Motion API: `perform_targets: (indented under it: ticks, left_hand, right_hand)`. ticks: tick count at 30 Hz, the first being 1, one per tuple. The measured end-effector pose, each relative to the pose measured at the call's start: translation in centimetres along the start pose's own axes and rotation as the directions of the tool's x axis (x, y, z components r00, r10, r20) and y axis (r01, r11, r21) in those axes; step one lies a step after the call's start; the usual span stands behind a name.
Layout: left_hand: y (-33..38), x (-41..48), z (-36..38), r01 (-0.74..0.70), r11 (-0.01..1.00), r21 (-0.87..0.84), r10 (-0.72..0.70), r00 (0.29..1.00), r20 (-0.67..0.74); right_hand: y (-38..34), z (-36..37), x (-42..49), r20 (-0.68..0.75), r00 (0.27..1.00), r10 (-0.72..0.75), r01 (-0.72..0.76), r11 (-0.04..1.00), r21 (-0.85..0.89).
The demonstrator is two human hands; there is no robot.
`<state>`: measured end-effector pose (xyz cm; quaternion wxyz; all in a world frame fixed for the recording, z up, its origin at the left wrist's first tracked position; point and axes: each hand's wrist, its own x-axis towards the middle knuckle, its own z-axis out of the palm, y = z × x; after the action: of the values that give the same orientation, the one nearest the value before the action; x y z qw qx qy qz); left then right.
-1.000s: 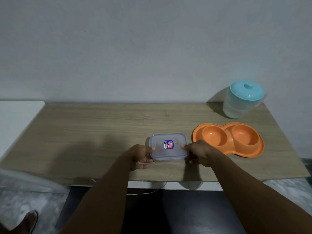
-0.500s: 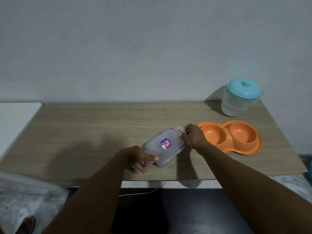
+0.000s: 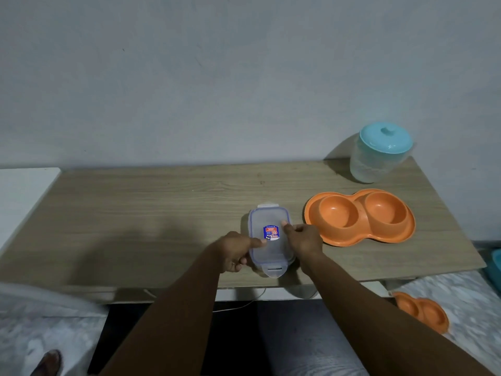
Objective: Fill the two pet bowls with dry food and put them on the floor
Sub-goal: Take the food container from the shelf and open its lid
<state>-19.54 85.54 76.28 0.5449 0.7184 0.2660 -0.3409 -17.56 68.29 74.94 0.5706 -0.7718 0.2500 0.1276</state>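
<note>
Head view: the lidded food box (image 3: 267, 221) is held close to the front edge of the table (image 3: 162, 213).
The left hand (image 3: 233, 252) grips its left side, thumb on the lid; the right hand (image 3: 303, 240) pinches the right rim. The orange double bowl (image 3: 360, 217) lies empty just beside it. If the lid comes off with a jerk, the box may tip and throw food over the edge.

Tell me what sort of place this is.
Probably a room at home: a wooden table against a bare wall, an orange double pet bowl on it, a second bowl on the floor.
</note>
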Motion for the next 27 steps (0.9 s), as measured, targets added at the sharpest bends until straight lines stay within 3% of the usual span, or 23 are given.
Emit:
perform_targets:
  ticks: [3, 5, 10, 16, 21, 27]
  left_hand:
    - [-1.0, 0.3, 0.2, 0.041, 0.996, -0.081, -0.036, 0.997, 0.066]
    - [-1.4, 0.4, 0.3, -0.003, 0.992, -0.129, 0.006, 1.0, 0.029]
    - [-1.4, 0.2, -0.2, -0.125, 0.991, -0.044, 0.123, 0.991, -0.047]
    - [-1.3, 0.0, 0.3, -0.169, 0.984, -0.053, 0.163, 0.983, -0.089]
    - [-0.2, 0.1, 1.0, -0.344, 0.937, -0.063, 0.319, 0.914, -0.249]
    - [3.3, -0.6, -0.1, -0.344, 0.928, -0.143, 0.279, 0.895, -0.347]
  right_hand:
    - [-0.8, -0.9, 0.9, 0.116, 0.992, 0.052, -0.047, 0.998, -0.042]
    - [-1.3, -1.5, 1.3, 0.185, 0.977, 0.102, -0.094, 0.994, -0.055]
    - [-1.5, -1.9, 1.8, 0.262, 0.953, 0.154, -0.145, 0.988, -0.053]
    - [-2.0, -1.6, 1.0, 0.131, 0.989, -0.072, 0.098, 0.975, -0.199]
    - [-2.1, -2.7, 1.5, 0.042, 0.992, -0.117, 0.123, 0.978, -0.17]
    - [-5.7, -4.4, 2.2, 0.011, 0.967, -0.253, 0.254, 0.967, -0.034]
